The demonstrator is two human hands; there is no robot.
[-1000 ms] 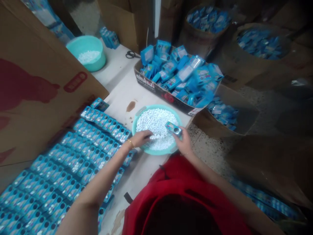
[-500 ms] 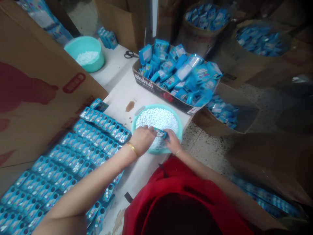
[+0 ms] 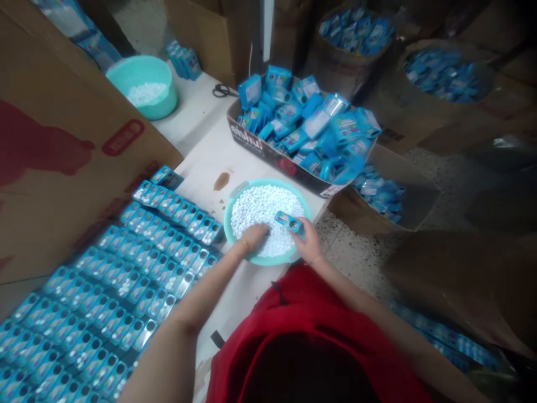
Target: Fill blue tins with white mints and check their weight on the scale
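A turquoise basin (image 3: 227,218) full of small white pellets stands near the table's front edge. My left hand (image 3: 257,237) is down in the pellets at the basin's near left side, its fingertips buried out of sight. Over the right part of the basin, my right hand (image 3: 307,239) holds a small blue box (image 3: 288,221) by its right end, closed on it. Rows of similar blue boxes (image 3: 163,235) cover the table to the left, some showing white pellets.
Behind the basin, an open carton (image 3: 268,155) is heaped with blue packs. Scissors (image 3: 222,90) and another turquoise basin (image 3: 164,103) lie farther back. A large cardboard box (image 3: 62,140) stands at left. Drums and a carton with blue packs stand at right.
My left hand has let go of the small box and moved down into the pellets. My right hand has shifted slightly right, keeping the box.
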